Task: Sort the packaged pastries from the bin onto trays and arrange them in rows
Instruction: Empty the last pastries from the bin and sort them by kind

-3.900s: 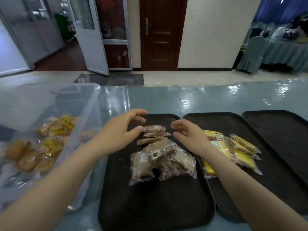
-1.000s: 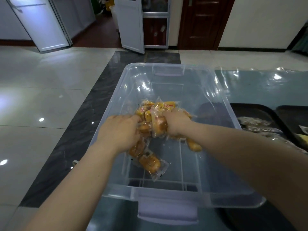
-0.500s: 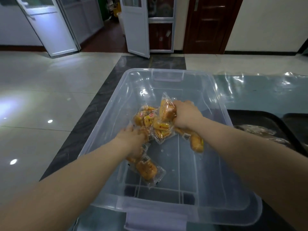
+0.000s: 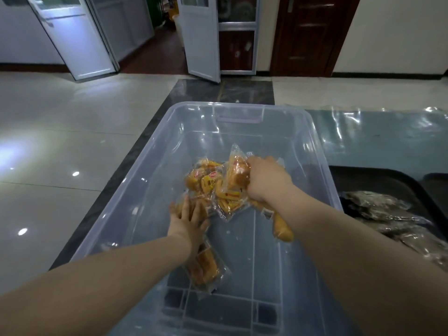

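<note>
A clear plastic bin (image 4: pixel 312 151) stands in front of me with several yellow packaged pastries (image 4: pixel 206 180) heaped in its middle. My right hand (image 4: pixel 265 179) grips a bunch of these yellow packs, lifted a little off the bin floor, with one pack (image 4: pixel 282 226) dangling below my wrist. My left hand (image 4: pixel 190 219) lies flat with spread fingers on the packs at the left of the heap. Another pack (image 4: pixel 206 267) lies on the bin floor under my left wrist. A black tray (image 4: pixel 378 180) to the right holds brown packaged pastries (image 4: pixel 392 214).
The bin sits on a table under glossy film (image 4: pixel 388 137). A second dark tray's edge (image 4: pixel 436 178) shows at far right. Tiled floor (image 4: pixel 60 141) lies to the left, with open white doors (image 4: pixel 201 37) and a brown door (image 4: pixel 312 32) behind.
From the trays, both hands went into the bin. My right hand gathered a bunch of yellow packs and raised it. My left hand opened flat on the heap.
</note>
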`<action>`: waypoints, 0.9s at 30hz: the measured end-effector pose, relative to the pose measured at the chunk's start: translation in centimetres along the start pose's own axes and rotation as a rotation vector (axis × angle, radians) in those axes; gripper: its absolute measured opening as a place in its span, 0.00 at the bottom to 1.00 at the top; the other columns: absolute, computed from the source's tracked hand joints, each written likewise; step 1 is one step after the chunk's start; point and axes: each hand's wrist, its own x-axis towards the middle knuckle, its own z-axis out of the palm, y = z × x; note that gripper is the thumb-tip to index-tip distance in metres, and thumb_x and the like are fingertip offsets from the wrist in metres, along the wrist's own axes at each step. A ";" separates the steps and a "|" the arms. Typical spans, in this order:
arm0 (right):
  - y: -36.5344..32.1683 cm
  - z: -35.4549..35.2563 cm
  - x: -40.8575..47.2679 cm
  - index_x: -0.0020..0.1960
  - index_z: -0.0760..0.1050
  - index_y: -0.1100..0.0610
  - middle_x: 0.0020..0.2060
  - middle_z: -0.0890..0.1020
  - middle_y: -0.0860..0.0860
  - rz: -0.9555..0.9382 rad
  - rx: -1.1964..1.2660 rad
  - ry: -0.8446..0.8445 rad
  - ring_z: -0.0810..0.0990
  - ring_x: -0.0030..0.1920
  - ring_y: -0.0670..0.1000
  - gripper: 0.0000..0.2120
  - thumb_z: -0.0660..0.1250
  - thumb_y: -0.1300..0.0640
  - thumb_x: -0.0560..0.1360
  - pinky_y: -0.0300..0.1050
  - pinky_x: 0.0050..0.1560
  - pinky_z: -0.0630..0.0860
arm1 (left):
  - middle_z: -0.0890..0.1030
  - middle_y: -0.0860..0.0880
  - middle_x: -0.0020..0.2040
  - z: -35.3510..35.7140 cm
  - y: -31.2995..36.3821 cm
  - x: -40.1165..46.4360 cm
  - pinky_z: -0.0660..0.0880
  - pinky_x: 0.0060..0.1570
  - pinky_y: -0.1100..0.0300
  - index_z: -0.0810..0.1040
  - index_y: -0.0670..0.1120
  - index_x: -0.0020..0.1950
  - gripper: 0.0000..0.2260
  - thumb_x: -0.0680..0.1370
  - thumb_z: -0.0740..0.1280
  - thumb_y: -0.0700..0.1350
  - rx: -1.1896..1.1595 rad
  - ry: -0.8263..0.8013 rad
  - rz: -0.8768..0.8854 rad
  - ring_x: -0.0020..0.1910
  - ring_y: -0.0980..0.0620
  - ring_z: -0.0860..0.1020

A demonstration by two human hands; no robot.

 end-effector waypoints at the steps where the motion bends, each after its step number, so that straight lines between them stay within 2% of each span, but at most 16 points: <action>1: 0.0 0.0 0.0 0.69 0.66 0.52 0.63 0.69 0.58 0.001 -0.004 0.000 0.72 0.61 0.61 0.28 0.68 0.61 0.71 0.52 0.56 0.73 | 0.35 0.40 0.76 -0.1 0.1 0.1 0.40 0.62 0.25 0.40 0.54 0.77 0.43 0.73 0.67 0.59 0.000 -0.007 0.014 0.68 0.27 0.30; 3: 0.0 0.0 -0.1 0.69 0.66 0.52 0.63 0.70 0.58 0.001 -0.006 -0.001 0.72 0.62 0.61 0.28 0.68 0.61 0.71 0.52 0.55 0.73 | 0.40 0.41 0.77 -0.3 0.4 0.2 0.41 0.63 0.26 0.50 0.54 0.77 0.40 0.72 0.68 0.58 0.006 -0.001 0.067 0.70 0.29 0.32; 5: 0.0 -0.1 -0.1 0.68 0.66 0.52 0.62 0.70 0.57 -0.002 -0.003 0.002 0.72 0.61 0.60 0.27 0.68 0.61 0.71 0.51 0.54 0.73 | 0.42 0.40 0.77 -0.6 0.5 0.2 0.40 0.63 0.25 0.54 0.53 0.76 0.40 0.70 0.69 0.61 0.018 -0.018 0.113 0.70 0.30 0.32; 9: 0.0 -0.2 -0.1 0.67 0.67 0.53 0.61 0.71 0.56 0.004 0.014 -0.006 0.73 0.60 0.59 0.26 0.68 0.61 0.71 0.50 0.52 0.73 | 0.40 0.41 0.77 -1.1 0.6 0.3 0.38 0.63 0.25 0.60 0.54 0.74 0.35 0.71 0.71 0.55 -0.033 -0.071 0.134 0.70 0.31 0.30; 12: 0.1 -0.2 -0.1 0.67 0.68 0.52 0.60 0.71 0.56 0.009 0.038 -0.007 0.73 0.59 0.59 0.26 0.69 0.61 0.70 0.51 0.52 0.73 | 0.37 0.41 0.76 -1.7 0.3 0.2 0.37 0.64 0.27 0.64 0.53 0.73 0.30 0.72 0.71 0.49 -0.115 -0.015 0.085 0.70 0.33 0.29; 16: 0.1 0.0 0.0 0.67 0.67 0.51 0.60 0.70 0.56 0.016 0.039 -0.023 0.73 0.60 0.59 0.27 0.69 0.61 0.70 0.51 0.53 0.73 | 0.37 0.40 0.76 -2.9 -1.3 0.8 0.28 0.58 0.30 0.63 0.55 0.73 0.32 0.71 0.71 0.55 -0.251 0.197 -0.076 0.71 0.33 0.30; 18: 0.1 0.2 0.0 0.67 0.67 0.51 0.61 0.70 0.56 0.023 0.036 -0.042 0.73 0.59 0.59 0.27 0.69 0.60 0.70 0.51 0.53 0.74 | 0.38 0.40 0.76 -3.4 -1.9 1.6 0.26 0.56 0.33 0.64 0.55 0.72 0.33 0.70 0.71 0.56 -0.290 0.192 -0.134 0.70 0.32 0.30; 20: 0.0 0.4 0.0 0.67 0.67 0.52 0.61 0.71 0.57 0.019 0.018 -0.061 0.73 0.59 0.59 0.26 0.69 0.59 0.70 0.51 0.53 0.74 | 0.40 0.40 0.77 -3.7 -1.9 2.6 0.26 0.55 0.32 0.62 0.54 0.74 0.33 0.71 0.70 0.56 -0.260 0.108 -0.138 0.69 0.31 0.29; 21: 0.0 0.4 -0.1 0.67 0.68 0.52 0.61 0.71 0.57 0.016 0.009 -0.063 0.73 0.59 0.59 0.26 0.69 0.59 0.70 0.51 0.53 0.74 | 0.43 0.41 0.77 -3.8 -1.8 3.0 0.27 0.56 0.30 0.61 0.53 0.74 0.34 0.71 0.70 0.55 -0.239 0.067 -0.131 0.68 0.30 0.29; 23: 0.0 0.5 -0.1 0.66 0.68 0.52 0.60 0.71 0.57 0.017 0.005 -0.043 0.74 0.59 0.59 0.26 0.69 0.60 0.70 0.50 0.51 0.74 | 0.53 0.43 0.77 -3.8 -1.5 3.7 0.34 0.62 0.29 0.66 0.51 0.72 0.31 0.71 0.70 0.56 -0.203 0.039 -0.118 0.70 0.30 0.32; 25: 0.1 0.5 0.0 0.66 0.69 0.52 0.60 0.72 0.56 0.021 0.006 -0.019 0.74 0.58 0.59 0.25 0.70 0.61 0.70 0.49 0.49 0.73 | 0.62 0.45 0.73 -3.8 -1.3 4.0 0.47 0.67 0.32 0.70 0.52 0.68 0.27 0.71 0.70 0.57 -0.152 0.059 -0.103 0.73 0.32 0.41; 27: 0.1 0.5 0.1 0.66 0.68 0.51 0.60 0.71 0.56 0.022 0.008 -0.009 0.74 0.58 0.59 0.26 0.70 0.61 0.70 0.49 0.49 0.72 | 0.68 0.48 0.69 -3.9 -1.4 3.7 0.55 0.65 0.37 0.73 0.54 0.65 0.23 0.72 0.69 0.57 -0.126 0.101 -0.096 0.72 0.36 0.52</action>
